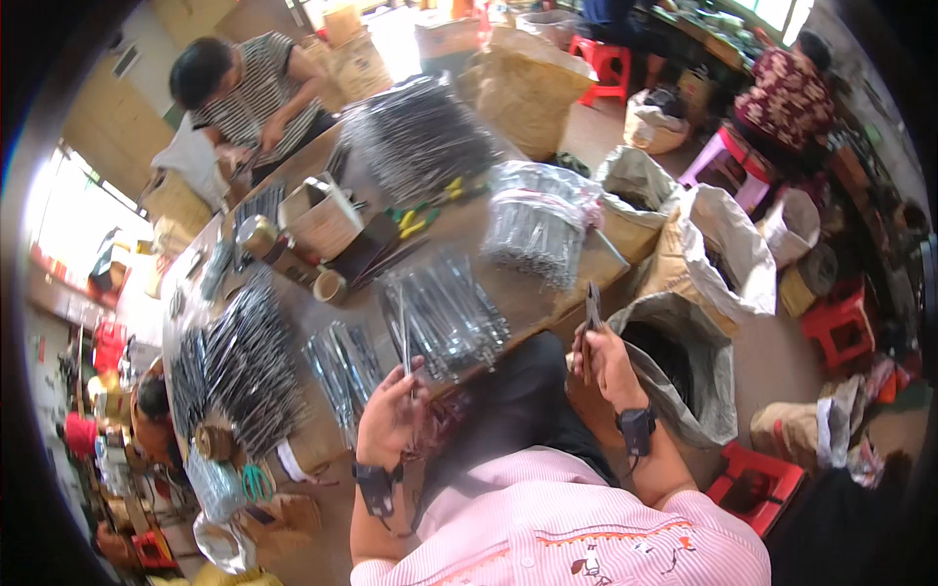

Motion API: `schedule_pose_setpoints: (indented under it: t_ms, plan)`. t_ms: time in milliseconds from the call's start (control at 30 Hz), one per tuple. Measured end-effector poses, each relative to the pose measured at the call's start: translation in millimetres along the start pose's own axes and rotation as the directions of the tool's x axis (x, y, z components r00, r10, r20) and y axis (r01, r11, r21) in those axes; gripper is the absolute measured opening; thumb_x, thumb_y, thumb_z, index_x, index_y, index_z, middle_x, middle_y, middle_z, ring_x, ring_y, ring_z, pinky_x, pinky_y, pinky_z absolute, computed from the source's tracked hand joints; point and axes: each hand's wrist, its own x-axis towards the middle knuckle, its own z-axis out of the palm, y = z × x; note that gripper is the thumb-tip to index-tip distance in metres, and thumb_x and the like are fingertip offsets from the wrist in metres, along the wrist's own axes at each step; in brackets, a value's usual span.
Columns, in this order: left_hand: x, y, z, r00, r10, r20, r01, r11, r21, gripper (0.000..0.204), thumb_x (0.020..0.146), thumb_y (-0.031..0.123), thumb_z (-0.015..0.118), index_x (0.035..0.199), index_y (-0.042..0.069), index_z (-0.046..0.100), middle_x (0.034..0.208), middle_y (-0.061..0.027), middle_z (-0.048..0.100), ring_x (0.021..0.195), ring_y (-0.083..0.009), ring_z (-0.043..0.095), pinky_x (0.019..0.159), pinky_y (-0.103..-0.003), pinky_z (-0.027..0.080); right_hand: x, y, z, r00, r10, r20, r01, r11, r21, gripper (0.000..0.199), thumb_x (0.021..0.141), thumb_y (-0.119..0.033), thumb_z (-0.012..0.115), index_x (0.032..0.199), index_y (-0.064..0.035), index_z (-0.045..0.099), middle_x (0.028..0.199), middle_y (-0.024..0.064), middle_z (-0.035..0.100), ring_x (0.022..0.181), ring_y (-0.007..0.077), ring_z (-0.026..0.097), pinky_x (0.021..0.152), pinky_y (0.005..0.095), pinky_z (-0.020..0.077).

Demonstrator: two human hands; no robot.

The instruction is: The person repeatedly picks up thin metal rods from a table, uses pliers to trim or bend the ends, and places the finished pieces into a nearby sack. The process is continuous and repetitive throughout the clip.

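While pinching slim metal strip (405,340) in closed left grip (393,405), by shiny bundle (447,314) on surface (525,311), clasping dark plier-like tool (593,309) in curled right grip (608,366), well apart; probably working pieces singly, likely needing tool brought to strip.

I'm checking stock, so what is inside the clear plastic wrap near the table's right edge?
Inside the plastic wrap is a bundle of thin grey rods, near ends showing. Plastic folds and glare obscure the far ends, and outer rods cover the bundle's middle.
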Motion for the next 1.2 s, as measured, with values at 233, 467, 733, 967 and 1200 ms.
schedule_pose_setpoints:
  t_ms: [233,467,733,967,1200]
  plan:
    - [-23,-20,26,0.999,-0.027,-0.019,0.028,0.999,0.025,0.041,0.097,0.005,0.054,0.137,0.000,0.045,0.093,-0.0114,0.063,0.072,-0.0149,0.063,0.045,-0.015,0.046,50,-21,-33,1.000,0.007,-0.010,-0.005,0.971,0.238,0.029,0.082,-0.010,0.047,0.110,-0.0064,0.055,0.095,0.0116,0.064,0.085,0.0241,0.063,0.074,0.0407,0.0527]
    - [-26,-20,30,0.999,0.027,0.028,-0.029,0.996,0.084,0.038,0.092,-0.001,0.056,0.130,-0.004,0.052,0.094,-0.0136,0.066,0.076,-0.0202,0.069,0.059,-0.021,0.058,65,-27,10,0.962,-0.188,-0.197,0.117,0.939,-0.323,0.023,0.074,-0.002,0.065,0.095,-0.0018,0.055,0.070,0.0045,0.058,0.057,0.0149,0.058,0.052,0.0286,0.0480]
    - [-21,-28,32,0.998,0.063,0.007,-0.064,0.988,0.143,0.032,0.091,-0.001,0.059,0.123,-0.003,0.055,0.091,-0.0105,0.066,0.074,-0.0177,0.068,0.055,-0.019,0.055,104,-13,-6,0.839,-0.423,-0.341,0.108,0.745,-0.659,0.025,0.071,-0.003,0.065,0.094,0.0005,0.058,0.069,0.0058,0.059,0.055,0.0130,0.056,0.049,0.0297,0.0455]
    - [-19,-31,27,0.998,0.036,-0.048,-0.028,0.989,0.144,0.032,0.088,-0.003,0.062,0.119,-0.001,0.055,0.088,-0.0095,0.065,0.074,-0.0164,0.066,0.057,-0.019,0.053,100,1,-18,0.894,-0.326,-0.306,0.113,0.828,-0.550,0.028,0.070,0.000,0.067,0.096,0.0019,0.056,0.071,0.0084,0.060,0.051,0.0167,0.059,0.047,0.0293,0.0480]
    - [-12,-40,44,0.999,0.038,-0.002,-0.036,0.974,0.223,0.032,0.088,-0.001,0.063,0.120,-0.002,0.055,0.087,-0.0099,0.066,0.070,-0.0159,0.067,0.051,-0.016,0.052,127,16,-23,0.846,-0.461,-0.270,0.049,0.570,-0.820,0.036,0.068,-0.006,0.067,0.101,0.0049,0.059,0.078,0.0198,0.066,0.067,0.0281,0.067,0.062,0.0380,0.0529]
